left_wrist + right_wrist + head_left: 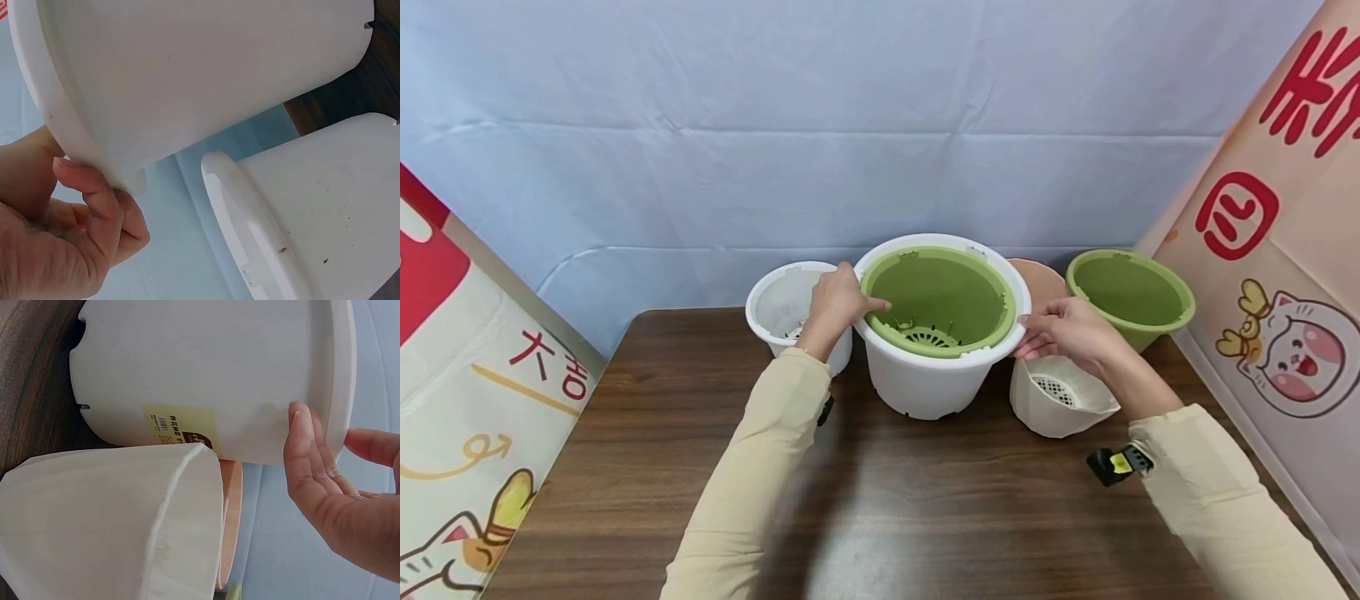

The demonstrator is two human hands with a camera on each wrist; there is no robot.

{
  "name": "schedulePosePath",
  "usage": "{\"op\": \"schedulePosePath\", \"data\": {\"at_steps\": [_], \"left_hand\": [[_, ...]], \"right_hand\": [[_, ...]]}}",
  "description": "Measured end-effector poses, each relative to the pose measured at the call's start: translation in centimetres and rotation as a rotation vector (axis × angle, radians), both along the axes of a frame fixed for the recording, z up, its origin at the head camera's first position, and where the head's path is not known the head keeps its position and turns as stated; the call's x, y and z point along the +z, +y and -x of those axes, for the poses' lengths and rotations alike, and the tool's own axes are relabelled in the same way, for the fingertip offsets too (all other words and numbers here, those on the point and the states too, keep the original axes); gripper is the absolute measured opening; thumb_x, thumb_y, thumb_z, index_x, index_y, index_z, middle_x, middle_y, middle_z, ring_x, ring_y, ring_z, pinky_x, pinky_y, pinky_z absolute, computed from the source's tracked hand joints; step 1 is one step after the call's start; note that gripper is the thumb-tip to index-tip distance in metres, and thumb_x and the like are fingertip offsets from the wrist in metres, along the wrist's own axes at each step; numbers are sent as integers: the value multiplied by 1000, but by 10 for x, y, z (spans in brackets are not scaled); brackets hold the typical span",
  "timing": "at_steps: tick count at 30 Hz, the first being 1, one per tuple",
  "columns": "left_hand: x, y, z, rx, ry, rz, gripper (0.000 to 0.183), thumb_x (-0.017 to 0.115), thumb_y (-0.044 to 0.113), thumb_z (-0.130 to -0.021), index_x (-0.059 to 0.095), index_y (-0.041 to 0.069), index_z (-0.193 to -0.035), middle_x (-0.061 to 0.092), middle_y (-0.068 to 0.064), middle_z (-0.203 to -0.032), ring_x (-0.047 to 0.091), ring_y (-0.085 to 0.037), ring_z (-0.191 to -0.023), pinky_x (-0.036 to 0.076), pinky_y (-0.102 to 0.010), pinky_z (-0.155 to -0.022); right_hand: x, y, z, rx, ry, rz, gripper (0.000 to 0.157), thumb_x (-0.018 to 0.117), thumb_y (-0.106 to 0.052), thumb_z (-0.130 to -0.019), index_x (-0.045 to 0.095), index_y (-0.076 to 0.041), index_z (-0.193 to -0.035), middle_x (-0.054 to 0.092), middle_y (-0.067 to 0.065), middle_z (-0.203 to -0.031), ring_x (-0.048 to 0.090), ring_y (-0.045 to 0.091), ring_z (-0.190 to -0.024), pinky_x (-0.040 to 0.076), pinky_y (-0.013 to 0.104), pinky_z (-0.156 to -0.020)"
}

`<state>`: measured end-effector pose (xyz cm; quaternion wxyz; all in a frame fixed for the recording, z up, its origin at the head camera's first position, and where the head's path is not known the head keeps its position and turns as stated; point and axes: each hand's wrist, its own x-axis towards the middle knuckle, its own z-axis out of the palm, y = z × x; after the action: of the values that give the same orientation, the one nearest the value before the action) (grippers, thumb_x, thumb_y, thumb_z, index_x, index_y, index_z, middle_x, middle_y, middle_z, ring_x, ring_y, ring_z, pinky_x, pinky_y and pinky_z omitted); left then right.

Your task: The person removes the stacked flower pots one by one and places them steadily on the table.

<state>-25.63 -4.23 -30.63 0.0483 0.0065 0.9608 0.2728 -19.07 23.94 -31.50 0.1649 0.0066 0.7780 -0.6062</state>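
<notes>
A large white flowerpot (917, 387) stands mid-table with a green flowerpot (940, 292) nested inside it. My left hand (835, 304) grips its left rim, the thumb reaching over the edge toward the green pot. In the left wrist view, the curled fingers (103, 200) sit under the white lip. On the opposite side, my right hand (1067, 329) pinches the rim. The right wrist view shows its fingertips (300, 422) against the outer wall below the lip and the thumb at the rim's edge. A yellow label (181, 428) is stuck to the white wall.
To the left stands a smaller white pot (767, 325). At the right are a cream faceted pot (1052, 412), a terracotta-coloured pot (1037, 279) behind it, and another green pot (1135, 292). Cloth hangs behind the brown wooden table (940, 508), with printed panels on both sides.
</notes>
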Motion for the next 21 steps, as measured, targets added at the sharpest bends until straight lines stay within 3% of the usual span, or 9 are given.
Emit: {"op": "schedulePosePath", "data": {"at_steps": [11,21], "left_hand": [[1,2,1,-15,31,74,55,76,27,-74,52,-5,-111,59,-18,-102,56,-32,-97,49,-37,-83],[1,2,1,-23,82,97,48,76,28,-73,60,-5,-103,62,-16,-94,56,-30,-93,49,-37,-83]], "right_hand": [[0,0,1,-3,-7,-1,20,42,-2,-94,41,16,-103,63,11,-71,64,17,-65,57,31,-68],[-1,0,1,-8,-6,7,20,42,-2,-94,41,16,-103,63,11,-71,64,17,-65,57,29,-66]]}}
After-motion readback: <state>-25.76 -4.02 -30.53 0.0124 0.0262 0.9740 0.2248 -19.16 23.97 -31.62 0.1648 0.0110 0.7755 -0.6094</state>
